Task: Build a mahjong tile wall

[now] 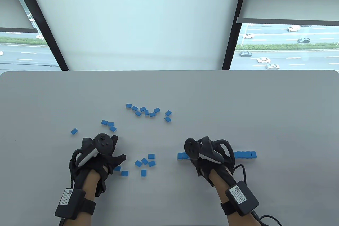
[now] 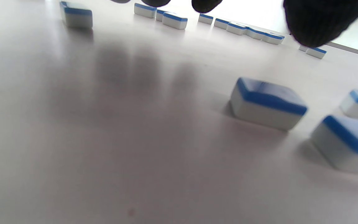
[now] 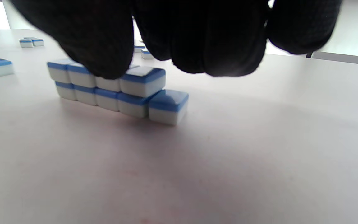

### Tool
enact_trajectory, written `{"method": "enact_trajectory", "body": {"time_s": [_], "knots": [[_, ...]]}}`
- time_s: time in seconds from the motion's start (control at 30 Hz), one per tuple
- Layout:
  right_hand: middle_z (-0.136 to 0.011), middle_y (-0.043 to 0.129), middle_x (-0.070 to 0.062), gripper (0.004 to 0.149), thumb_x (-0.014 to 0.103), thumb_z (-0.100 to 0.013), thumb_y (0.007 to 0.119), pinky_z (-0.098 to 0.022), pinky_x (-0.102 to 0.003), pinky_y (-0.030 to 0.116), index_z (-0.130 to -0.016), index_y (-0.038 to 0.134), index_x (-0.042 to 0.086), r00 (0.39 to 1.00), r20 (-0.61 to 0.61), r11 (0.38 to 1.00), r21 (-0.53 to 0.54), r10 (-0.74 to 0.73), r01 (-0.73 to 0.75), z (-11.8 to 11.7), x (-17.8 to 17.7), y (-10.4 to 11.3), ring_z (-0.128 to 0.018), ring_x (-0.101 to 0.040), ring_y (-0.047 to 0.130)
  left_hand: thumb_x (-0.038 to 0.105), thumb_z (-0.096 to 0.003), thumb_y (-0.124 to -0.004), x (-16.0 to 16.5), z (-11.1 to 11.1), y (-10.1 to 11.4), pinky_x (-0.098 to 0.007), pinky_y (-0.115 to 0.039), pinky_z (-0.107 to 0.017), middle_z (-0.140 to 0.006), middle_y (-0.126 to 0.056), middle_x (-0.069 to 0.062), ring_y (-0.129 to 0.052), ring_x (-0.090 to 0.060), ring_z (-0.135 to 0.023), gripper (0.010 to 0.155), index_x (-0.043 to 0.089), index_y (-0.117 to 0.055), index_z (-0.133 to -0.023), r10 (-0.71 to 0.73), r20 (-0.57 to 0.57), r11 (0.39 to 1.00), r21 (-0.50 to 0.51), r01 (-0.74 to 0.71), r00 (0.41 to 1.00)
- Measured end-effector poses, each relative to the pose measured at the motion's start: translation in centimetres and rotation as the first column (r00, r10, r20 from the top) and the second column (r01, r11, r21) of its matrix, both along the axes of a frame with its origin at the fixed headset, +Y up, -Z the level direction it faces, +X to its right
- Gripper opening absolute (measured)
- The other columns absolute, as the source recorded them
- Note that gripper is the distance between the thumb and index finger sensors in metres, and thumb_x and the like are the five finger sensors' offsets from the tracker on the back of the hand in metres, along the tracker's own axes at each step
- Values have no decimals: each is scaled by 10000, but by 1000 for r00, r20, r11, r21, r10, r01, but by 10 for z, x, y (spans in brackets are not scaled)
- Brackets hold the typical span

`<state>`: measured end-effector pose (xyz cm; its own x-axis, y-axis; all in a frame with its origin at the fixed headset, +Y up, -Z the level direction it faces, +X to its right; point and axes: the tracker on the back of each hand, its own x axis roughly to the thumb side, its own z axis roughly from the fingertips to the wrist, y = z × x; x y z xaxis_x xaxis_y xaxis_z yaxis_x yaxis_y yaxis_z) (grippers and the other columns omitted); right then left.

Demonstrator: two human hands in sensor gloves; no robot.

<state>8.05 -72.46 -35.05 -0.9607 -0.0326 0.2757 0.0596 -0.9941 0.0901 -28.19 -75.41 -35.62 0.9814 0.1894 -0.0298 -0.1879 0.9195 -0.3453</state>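
Observation:
The mahjong wall (image 1: 243, 154) is a row of blue-backed tiles at the near right, and its middle is hidden under my right hand (image 1: 201, 157). In the right wrist view the wall (image 3: 104, 93) is two layers high, with one single tile (image 3: 168, 107) at its right end. My right hand (image 3: 172, 56) hangs over the top layer, and one fingertip (image 3: 101, 59) rests on a top tile. My left hand (image 1: 117, 149) hovers spread and holds nothing, beside two loose tiles (image 1: 124, 173). In the left wrist view its fingertips (image 2: 315, 21) float above the table, with a loose tile (image 2: 267, 104) below them.
A small cluster of loose tiles (image 1: 144, 162) lies between my hands. A larger scatter (image 1: 148, 112) lies farther out at the centre. Three tiles (image 1: 108, 125) and a lone one (image 1: 74, 131) lie beyond my left hand. The grey table (image 1: 264, 104) ends at a window.

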Motion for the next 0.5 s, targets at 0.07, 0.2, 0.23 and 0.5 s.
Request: {"method": "enact_trajectory", "body": {"time_s": [0.07, 0.2, 0.23, 0.5], "knots": [[-836, 799, -69, 646, 422, -360, 881, -476, -520, 771, -932, 681, 197, 1000, -13, 999, 34, -8, 9, 4, -3, 9, -543, -298, 925, 718, -388, -685, 1, 0, 1, -762, -279, -678, -1195, -286, -96, -307, -482, -1073, 896, 340, -343, -1124, -1, 4, 1000, 6, 1, 1000], [-870, 784, -69, 654, 428, -362, 880, -494, -524, 764, -941, 673, 206, 999, -39, 995, 97, -6, 10, 11, -17, 26, -576, -310, 923, 718, -388, -685, 2, 0, 2, -762, -279, -678, -1195, -282, -96, -304, -480, -1074, 895, 343, -341, -1123, -1, 11, 1000, 11, 1, 1000], [-879, 780, -69, 657, 430, -362, 880, -500, -525, 761, -944, 670, 210, 999, -46, 993, 114, -2, 7, 12, -24, 32, -583, -312, 921, 718, -387, -686, 1, 0, 2, -762, -279, -678, -1195, -283, -97, -303, -481, -1074, 897, 341, -341, -1124, -2, 13, 1000, 13, 2, 1000], [-935, 747, -47, 658, 446, -360, 878, -553, -514, 739, -948, 666, 240, 993, -99, 994, 96, 58, -49, 0, -73, 48, -640, -302, 901, 717, -387, -687, 1, -1, 4, -763, -279, -678, -1196, -277, -96, -302, -480, -1075, 898, 342, -340, -1125, 7, 17, 1000, 28, -8, 1000]]}}
